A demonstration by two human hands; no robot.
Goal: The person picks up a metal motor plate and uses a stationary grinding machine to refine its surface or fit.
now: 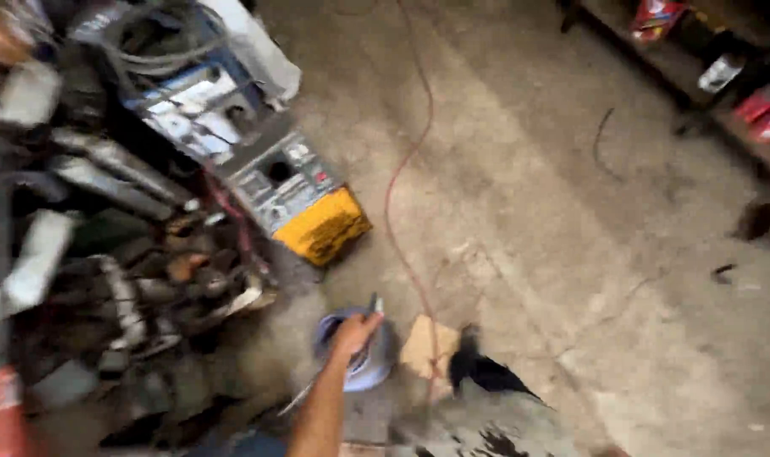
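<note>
Landmark: blue round container (359, 360) on the concrete floor (571, 254).
Hand (353, 332): one only, reaching from below over the container; which side it belongs to cannot be told.
Fingers: closed around a thin metal tool (375, 306) whose tip points up; view blurred.
Welding machine (296, 199): grey with yellow end, up and left of the container.
Scrap metal heap (105, 279): left of the container.
Cardboard piece (427, 347): just right of the container.
Red cable (402, 169): running upward from beside the container.
</note>
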